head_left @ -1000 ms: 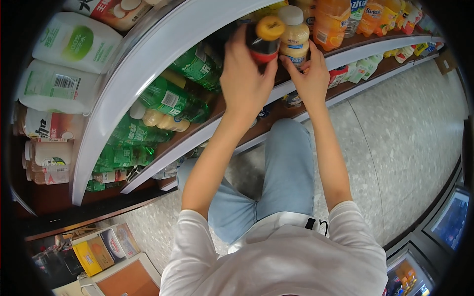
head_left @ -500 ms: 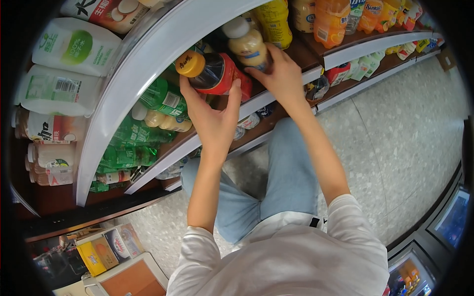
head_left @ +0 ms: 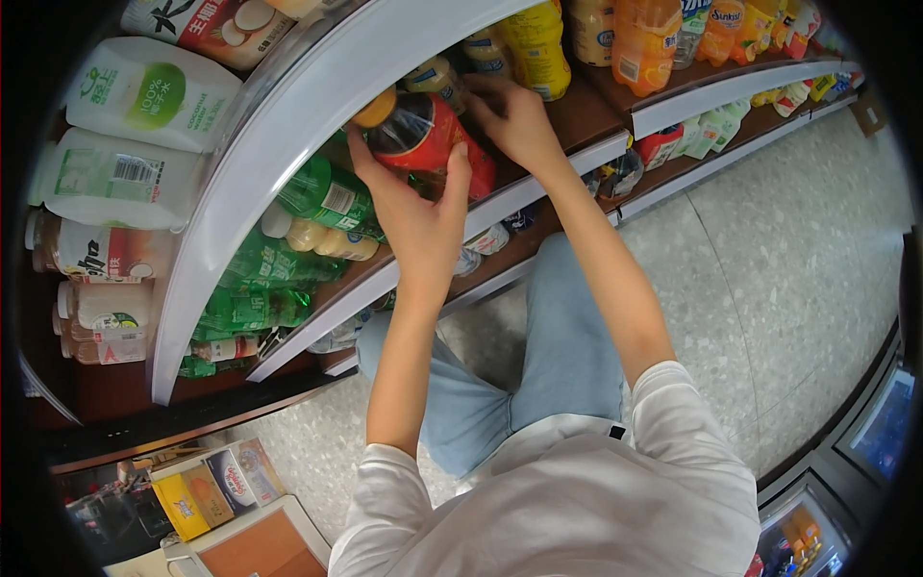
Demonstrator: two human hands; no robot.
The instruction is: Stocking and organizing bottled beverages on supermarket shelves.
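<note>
Near the upper middle of the frame, the left hand (head_left: 418,207) wraps its fingers around a red-labelled bottle (head_left: 428,135) with an orange cap. A second ago that bottle stood higher, against the shelf row; now it has come down and tilts out over the shelf edge (head_left: 538,192), seemingly being drawn out. The right hand (head_left: 514,115) clasps a pale-capped bottle (head_left: 437,77) still on the shelf, beside the yellow bottles (head_left: 534,43).

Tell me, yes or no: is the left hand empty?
No: the left hand wraps around a red-labelled dark drink bottle with an orange cap at the shelf edge.
</note>
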